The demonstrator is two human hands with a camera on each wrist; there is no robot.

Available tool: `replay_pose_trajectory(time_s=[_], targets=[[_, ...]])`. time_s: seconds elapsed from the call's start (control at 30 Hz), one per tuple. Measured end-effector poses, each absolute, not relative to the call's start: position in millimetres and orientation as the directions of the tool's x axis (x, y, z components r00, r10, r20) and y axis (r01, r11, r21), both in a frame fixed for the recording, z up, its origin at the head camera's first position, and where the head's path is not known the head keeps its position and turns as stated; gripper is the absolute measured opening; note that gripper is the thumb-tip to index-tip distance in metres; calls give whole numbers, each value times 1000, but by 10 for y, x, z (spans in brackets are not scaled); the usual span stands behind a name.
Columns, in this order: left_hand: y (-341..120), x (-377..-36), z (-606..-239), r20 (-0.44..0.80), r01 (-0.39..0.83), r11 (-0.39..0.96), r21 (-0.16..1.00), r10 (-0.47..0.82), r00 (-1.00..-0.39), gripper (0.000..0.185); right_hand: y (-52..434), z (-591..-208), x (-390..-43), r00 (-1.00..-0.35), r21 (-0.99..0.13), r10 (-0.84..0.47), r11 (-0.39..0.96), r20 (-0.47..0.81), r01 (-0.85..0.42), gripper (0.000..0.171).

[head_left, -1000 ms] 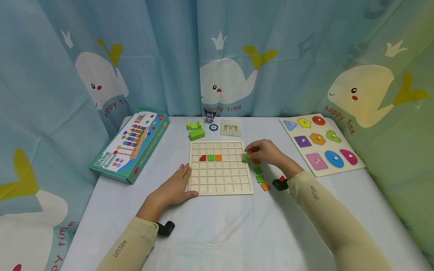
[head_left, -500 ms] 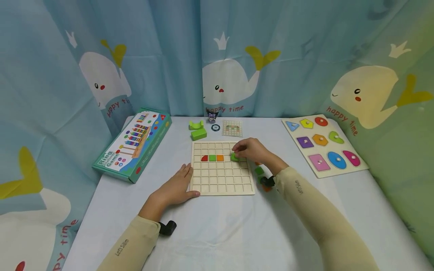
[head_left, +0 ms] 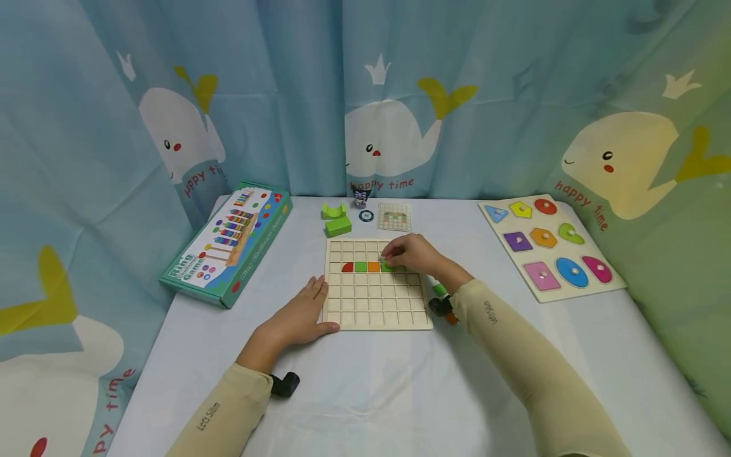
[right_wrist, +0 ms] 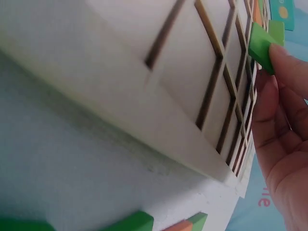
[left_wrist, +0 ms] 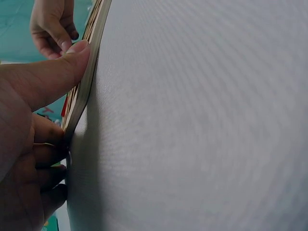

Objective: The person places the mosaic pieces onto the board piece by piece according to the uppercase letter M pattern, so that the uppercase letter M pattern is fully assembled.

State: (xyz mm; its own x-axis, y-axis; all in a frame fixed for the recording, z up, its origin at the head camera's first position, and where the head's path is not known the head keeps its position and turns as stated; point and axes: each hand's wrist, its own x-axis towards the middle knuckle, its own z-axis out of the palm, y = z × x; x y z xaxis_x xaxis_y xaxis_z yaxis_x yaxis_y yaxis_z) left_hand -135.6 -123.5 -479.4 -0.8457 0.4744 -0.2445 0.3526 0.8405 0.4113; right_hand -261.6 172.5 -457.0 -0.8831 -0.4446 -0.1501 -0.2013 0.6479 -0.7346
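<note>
While the head view takes in the whole counter [head_left: 365, 393], with a ring game box [head_left: 228, 244] lying at its far left, only the left wrist view shows how the left hand [head_left: 297, 317] meets the grid board [head_left: 377, 282]: its thumb [left_wrist: 57, 72] lies straight along the board's near edge and the other fingers [left_wrist: 45, 154] curl loosely against the left side, so that grip is slack and presses rather than clamps. On the board, the head view shows a red quarter-round tile [head_left: 347, 267], a green tile [head_left: 361, 266] and an orange tile [head_left: 374, 266] side by side in one row. Just right of the orange one, the right hand [head_left: 414, 254] pinches a green square tile [head_left: 387, 266] between its fingertips; the right wrist view alone shows this tile [right_wrist: 262, 45] tilted, one corner down at a cell and not yet flat. That view also catches loose green and orange tiles [right_wrist: 159, 222] on the counter beside the board's right edge, which the forearm partly hides from the head camera. At the far right lies a shape puzzle board [head_left: 551, 247].
</note>
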Motion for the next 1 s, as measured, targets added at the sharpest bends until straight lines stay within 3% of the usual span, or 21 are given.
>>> replay_pose_trajectory(time_s=[0.5,1.0], targets=[[-1242,-1358,-4822,-231,359,839,409,476,-848,98,1684,-4639,-2651,-876,-703,-464,667,-133,-247,11],[-1227,-1341,-4792,-238,345,840,418,468,-851,98,1975,-4548,-2520,-902,-672,-410,707,-135,-220,14]])
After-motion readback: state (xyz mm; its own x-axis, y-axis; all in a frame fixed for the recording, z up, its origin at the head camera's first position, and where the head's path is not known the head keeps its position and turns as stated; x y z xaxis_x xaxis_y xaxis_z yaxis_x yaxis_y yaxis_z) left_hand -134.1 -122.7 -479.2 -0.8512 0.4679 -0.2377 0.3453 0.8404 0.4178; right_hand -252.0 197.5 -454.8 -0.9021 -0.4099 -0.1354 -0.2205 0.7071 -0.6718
